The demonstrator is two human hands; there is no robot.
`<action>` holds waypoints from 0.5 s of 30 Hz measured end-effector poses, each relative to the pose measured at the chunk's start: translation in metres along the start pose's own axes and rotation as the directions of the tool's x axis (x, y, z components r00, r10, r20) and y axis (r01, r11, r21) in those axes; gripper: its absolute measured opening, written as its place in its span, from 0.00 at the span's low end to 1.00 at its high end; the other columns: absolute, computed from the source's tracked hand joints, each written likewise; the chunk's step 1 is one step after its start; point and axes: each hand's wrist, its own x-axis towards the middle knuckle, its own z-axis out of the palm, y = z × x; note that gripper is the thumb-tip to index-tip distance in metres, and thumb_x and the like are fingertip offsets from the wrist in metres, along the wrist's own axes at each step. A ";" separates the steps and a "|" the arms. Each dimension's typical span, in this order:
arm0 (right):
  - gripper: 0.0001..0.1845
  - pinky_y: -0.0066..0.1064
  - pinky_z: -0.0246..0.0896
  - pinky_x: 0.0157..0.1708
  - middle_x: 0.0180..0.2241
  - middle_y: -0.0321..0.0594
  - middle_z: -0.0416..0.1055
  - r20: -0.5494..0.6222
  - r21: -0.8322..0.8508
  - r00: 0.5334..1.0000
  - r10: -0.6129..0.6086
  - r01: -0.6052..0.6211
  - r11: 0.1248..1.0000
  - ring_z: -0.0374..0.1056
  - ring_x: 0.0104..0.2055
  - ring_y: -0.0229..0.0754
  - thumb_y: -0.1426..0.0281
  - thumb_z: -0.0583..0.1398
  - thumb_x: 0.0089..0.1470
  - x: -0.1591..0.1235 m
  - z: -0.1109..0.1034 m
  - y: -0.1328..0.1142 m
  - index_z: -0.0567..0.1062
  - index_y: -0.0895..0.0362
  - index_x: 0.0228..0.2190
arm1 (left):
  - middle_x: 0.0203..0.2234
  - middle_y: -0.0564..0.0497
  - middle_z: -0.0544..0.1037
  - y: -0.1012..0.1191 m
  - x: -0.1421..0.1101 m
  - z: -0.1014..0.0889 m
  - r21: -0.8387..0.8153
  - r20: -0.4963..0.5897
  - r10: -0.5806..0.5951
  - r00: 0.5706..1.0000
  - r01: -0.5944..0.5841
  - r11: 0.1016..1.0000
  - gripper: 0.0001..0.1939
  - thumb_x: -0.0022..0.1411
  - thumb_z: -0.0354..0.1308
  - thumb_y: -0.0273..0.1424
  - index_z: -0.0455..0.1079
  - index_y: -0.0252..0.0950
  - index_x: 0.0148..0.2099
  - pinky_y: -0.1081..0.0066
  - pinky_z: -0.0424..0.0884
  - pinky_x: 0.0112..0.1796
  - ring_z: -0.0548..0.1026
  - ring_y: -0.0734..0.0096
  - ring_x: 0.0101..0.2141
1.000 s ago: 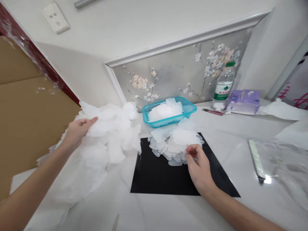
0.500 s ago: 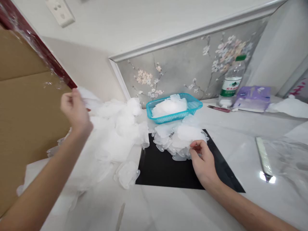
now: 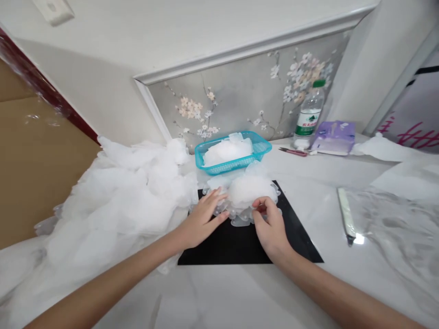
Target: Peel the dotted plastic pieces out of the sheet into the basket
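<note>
Left hand [image 3: 202,219], fingers open and spread, braces a frilled translucent plastic stack [image 3: 252,191] lying on a black mat [image 3: 222,249]. Right hand [image 3: 270,226], fingers curled, pinches the stack's near frilled edge

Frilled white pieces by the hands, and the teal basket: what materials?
The frilled white pieces look like thin, soft translucent plastic, satiny rather than shiny: their edges let light through and they bunch softly. Fine fabric can't be ruled out. The teal basket looks like glossy moulded plastic, with a regular perforated lattice wall.

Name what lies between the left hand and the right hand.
Head view: a heap of translucent white pieces, touching the left hand and right hand, on a black sheet.
</note>
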 end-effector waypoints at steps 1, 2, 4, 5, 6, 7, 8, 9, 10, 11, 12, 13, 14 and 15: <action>0.05 0.33 0.55 0.33 0.29 0.37 0.63 -0.002 0.003 1.000 0.010 -0.010 1.000 0.60 0.32 0.41 0.70 0.51 0.44 0.000 0.000 0.000 0.63 0.55 0.27 | 0.65 0.51 0.50 -0.005 -0.015 -0.008 0.045 0.010 -0.012 1.000 0.011 0.999 0.24 0.66 0.42 0.42 0.50 0.47 0.62 0.55 0.53 0.59 0.48 0.63 0.63; 0.05 0.33 0.55 0.33 0.29 0.37 0.63 -0.002 0.005 1.000 0.018 -0.018 1.000 0.60 0.32 0.41 0.70 0.51 0.43 0.000 0.000 0.000 0.63 0.55 0.27 | 0.64 0.51 0.52 -0.010 -0.032 -0.013 0.110 0.009 -0.017 1.000 0.016 0.994 0.22 0.65 0.43 0.41 0.53 0.47 0.61 0.55 0.53 0.59 0.49 0.61 0.63; 0.05 0.33 0.55 0.33 0.30 0.37 0.63 0.005 0.007 1.000 0.028 -0.028 1.000 0.60 0.33 0.41 0.70 0.51 0.43 0.000 0.000 0.000 0.63 0.55 0.28 | 0.61 0.49 0.59 -0.020 -0.070 -0.014 0.233 -0.003 -0.018 1.000 0.018 0.972 0.18 0.64 0.47 0.39 0.61 0.45 0.55 0.51 0.53 0.58 0.55 0.57 0.60; 0.06 0.34 0.55 0.34 0.30 0.37 0.63 0.011 0.006 1.000 0.028 -0.028 1.000 0.60 0.33 0.41 0.70 0.51 0.43 0.000 0.000 0.000 0.63 0.55 0.28 | 0.59 0.48 0.62 -0.025 -0.088 -0.011 0.267 -0.019 -0.039 0.999 0.043 0.963 0.17 0.64 0.47 0.37 0.61 0.43 0.54 0.51 0.55 0.57 0.58 0.57 0.59; 0.06 0.34 0.55 0.34 0.30 0.37 0.63 0.015 0.004 1.000 0.028 -0.028 1.000 0.60 0.33 0.42 0.69 0.51 0.43 0.000 0.000 0.000 0.63 0.55 0.28 | 0.58 0.47 0.64 -0.028 -0.104 -0.008 0.276 -0.061 -0.080 0.995 0.094 0.957 0.14 0.64 0.46 0.35 0.62 0.41 0.52 0.55 0.59 0.55 0.61 0.59 0.57; 0.06 0.34 0.55 0.34 0.30 0.38 0.63 0.018 0.001 0.999 0.028 -0.028 1.000 0.60 0.33 0.42 0.69 0.51 0.43 -0.001 0.000 -0.001 0.63 0.55 0.28 | 0.55 0.46 0.67 -0.031 -0.117 -0.003 0.283 -0.082 -0.096 0.992 0.115 0.952 0.10 0.64 0.46 0.33 0.64 0.40 0.46 0.59 0.64 0.51 0.64 0.60 0.55; 0.06 0.34 0.54 0.33 0.30 0.38 0.63 0.018 -0.003 0.999 0.028 -0.028 1.000 0.60 0.33 0.42 0.69 0.51 0.43 -0.001 0.000 -0.001 0.63 0.55 0.28 | 0.52 0.46 0.70 -0.033 -0.127 0.000 0.297 -0.114 -0.102 0.988 0.131 0.946 0.08 0.64 0.46 0.33 0.65 0.39 0.41 0.61 0.66 0.48 0.67 0.60 0.52; 0.06 0.33 0.54 0.33 0.30 0.38 0.63 0.016 -0.007 1.000 0.027 -0.027 1.000 0.60 0.33 0.42 0.69 0.51 0.43 -0.001 -0.001 -0.001 0.63 0.55 0.28 | 0.46 0.46 0.73 -0.035 -0.132 0.003 0.316 -0.146 -0.102 0.984 0.144 0.938 0.07 0.63 0.47 0.32 0.64 0.39 0.36 0.64 0.68 0.44 0.70 0.62 0.48; 0.06 0.33 0.54 0.33 0.30 0.38 0.63 0.013 -0.010 1.000 0.022 -0.022 1.000 0.60 0.32 0.42 0.69 0.51 0.43 -0.002 -0.001 -0.001 0.63 0.55 0.28 | 0.39 0.47 0.75 -0.036 -0.134 0.005 0.347 -0.173 -0.088 0.981 0.144 0.927 0.08 0.63 0.47 0.32 0.63 0.38 0.32 0.67 0.70 0.39 0.73 0.64 0.41; 0.06 0.34 0.55 0.33 0.30 0.38 0.63 0.008 -0.011 1.000 0.018 -0.018 1.000 0.60 0.32 0.42 0.69 0.51 0.43 -0.002 -0.001 -0.001 0.63 0.55 0.28 | 0.31 0.49 0.75 -0.037 -0.131 0.006 0.390 -0.192 -0.059 0.980 0.131 0.912 0.10 0.64 0.47 0.32 0.61 0.38 0.29 0.69 0.69 0.33 0.74 0.68 0.33; 0.06 0.34 0.55 0.34 0.30 0.38 0.63 0.005 -0.010 1.000 0.014 -0.014 1.000 0.60 0.32 0.41 0.69 0.51 0.43 -0.002 -0.001 -0.002 0.63 0.55 0.28 | 0.24 0.52 0.73 -0.037 -0.125 0.005 0.443 -0.199 -0.003 0.980 0.093 0.892 0.12 0.64 0.47 0.32 0.60 0.38 0.27 0.71 0.67 0.28 0.72 0.71 0.26; 0.06 0.34 0.55 0.34 0.30 0.38 0.63 0.006 -0.008 1.000 0.010 -0.010 1.000 0.60 0.32 0.41 0.69 0.51 0.43 -0.003 -0.001 -0.002 0.63 0.55 0.28 | 0.19 0.55 0.69 -0.036 -0.117 0.003 0.502 -0.197 0.075 0.977 0.035 0.864 0.13 0.64 0.47 0.32 0.59 0.38 0.26 0.73 0.63 0.24 0.68 0.74 0.21; 0.06 0.34 0.55 0.34 0.30 0.37 0.63 0.009 -0.006 1.000 0.009 -0.009 1.000 0.60 0.32 0.41 0.69 0.52 0.43 -0.003 -0.001 -0.002 0.63 0.55 0.28 | 0.16 0.57 0.66 -0.034 -0.105 0.000 0.562 -0.183 0.176 0.967 -0.044 0.826 0.14 0.64 0.47 0.32 0.58 0.38 0.24 0.73 0.60 0.21 0.66 0.75 0.18; 0.06 0.34 0.55 0.34 0.30 0.37 0.63 0.015 -0.005 1.000 0.011 -0.011 1.000 0.60 0.32 0.41 0.69 0.52 0.43 -0.003 -0.001 -0.003 0.63 0.55 0.28 | 0.14 0.57 0.65 -0.031 -0.091 -0.003 0.613 -0.175 0.293 0.940 -0.129 0.780 0.15 0.64 0.48 0.32 0.58 0.38 0.23 0.72 0.57 0.20 0.64 0.75 0.17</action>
